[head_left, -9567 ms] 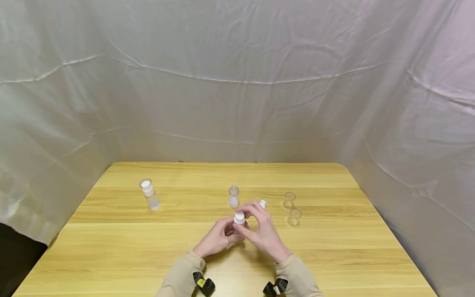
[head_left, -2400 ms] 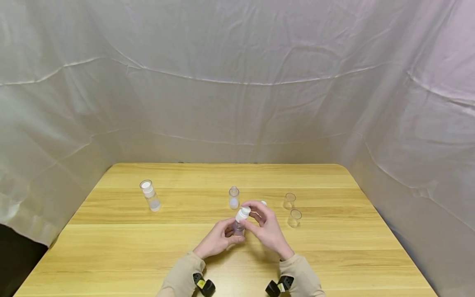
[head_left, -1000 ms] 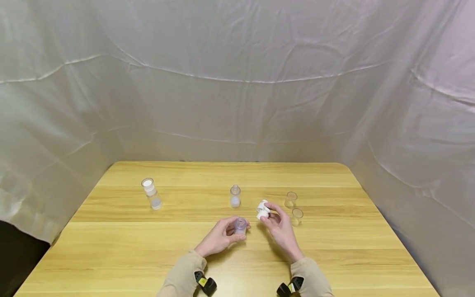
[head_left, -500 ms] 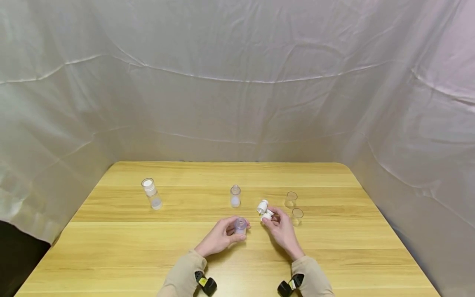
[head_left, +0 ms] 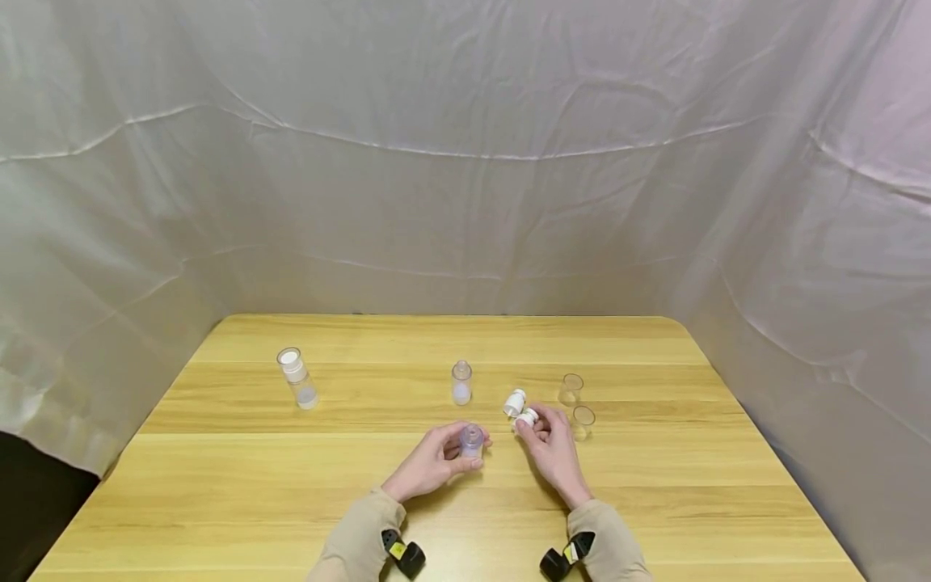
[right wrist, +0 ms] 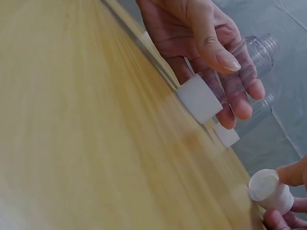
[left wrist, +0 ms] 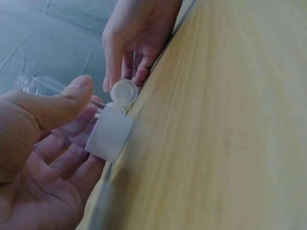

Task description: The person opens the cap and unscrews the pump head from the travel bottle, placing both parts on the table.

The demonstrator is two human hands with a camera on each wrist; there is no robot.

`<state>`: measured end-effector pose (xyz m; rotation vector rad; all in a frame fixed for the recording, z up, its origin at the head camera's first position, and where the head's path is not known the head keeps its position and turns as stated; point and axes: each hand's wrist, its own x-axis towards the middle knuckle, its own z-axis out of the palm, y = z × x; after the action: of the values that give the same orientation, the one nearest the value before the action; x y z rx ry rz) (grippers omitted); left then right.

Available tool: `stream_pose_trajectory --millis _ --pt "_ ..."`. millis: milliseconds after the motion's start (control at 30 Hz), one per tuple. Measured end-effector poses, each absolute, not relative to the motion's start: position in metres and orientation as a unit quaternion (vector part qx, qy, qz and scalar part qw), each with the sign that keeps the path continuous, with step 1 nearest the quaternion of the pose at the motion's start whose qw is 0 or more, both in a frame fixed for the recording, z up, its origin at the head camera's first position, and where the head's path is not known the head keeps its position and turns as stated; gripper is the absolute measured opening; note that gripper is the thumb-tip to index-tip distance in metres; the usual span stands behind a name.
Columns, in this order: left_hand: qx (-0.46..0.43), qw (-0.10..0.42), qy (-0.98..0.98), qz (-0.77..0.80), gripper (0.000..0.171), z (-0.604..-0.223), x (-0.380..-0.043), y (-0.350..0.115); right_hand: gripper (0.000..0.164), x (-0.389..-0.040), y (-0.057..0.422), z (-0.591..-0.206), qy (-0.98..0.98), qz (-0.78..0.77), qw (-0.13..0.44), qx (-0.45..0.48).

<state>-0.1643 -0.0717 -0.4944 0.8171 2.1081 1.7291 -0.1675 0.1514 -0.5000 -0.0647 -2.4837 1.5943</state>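
My left hand (head_left: 429, 467) grips a small clear bottle (head_left: 471, 442) near the table's front middle, its open neck upward. The left wrist view shows this bottle's white base (left wrist: 109, 134), with the thumb along the clear wall. To the right, my right hand (head_left: 554, 454) pinches a white pump head (head_left: 526, 418) between thumb and fingers, low over the table. Its hollow end (right wrist: 263, 185) faces the camera in the right wrist view. A second white pump head (head_left: 515, 402) lies on its side just beyond the held one.
Behind the hands stands another clear bottle (head_left: 461, 383) without a pump. Two clear caps (head_left: 571, 389) stand at the right, beyond the right hand. An assembled bottle (head_left: 297, 378) with white top stands far left on the wooden table (head_left: 240, 485). Grey cloth (head_left: 465, 194) encloses the back and sides.
The right hand has lifted the pump head off the bottle, carried it right and lowered it beside the second pump head, tipping it over. The left hand has kept holding the bottle in place.
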Motion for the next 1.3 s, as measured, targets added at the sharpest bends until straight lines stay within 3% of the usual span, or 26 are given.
stream_pose_trajectory --millis 333,633,933,1300 --pt "0.271 0.157 0.722 0.617 0.042 -0.495 -0.165 -0.071 0.034 -0.166 0.151 -0.504 -0.833 0.54 0.119 -0.018" --pt "0.268 0.159 0.72 0.62 0.042 -0.494 -0.164 -0.072 0.042 -0.167 0.152 -0.507 -0.824 0.557 0.104 -0.019" --pt "0.267 0.159 0.721 0.619 0.042 -0.494 -0.164 -0.071 0.048 -0.163 0.151 -0.509 -0.831 0.54 0.133 0.025" --pt "0.274 0.159 0.718 0.619 0.04 -0.491 -0.164 -0.071 0.04 -0.162 0.151 -0.512 -0.839 0.518 0.161 0.041"
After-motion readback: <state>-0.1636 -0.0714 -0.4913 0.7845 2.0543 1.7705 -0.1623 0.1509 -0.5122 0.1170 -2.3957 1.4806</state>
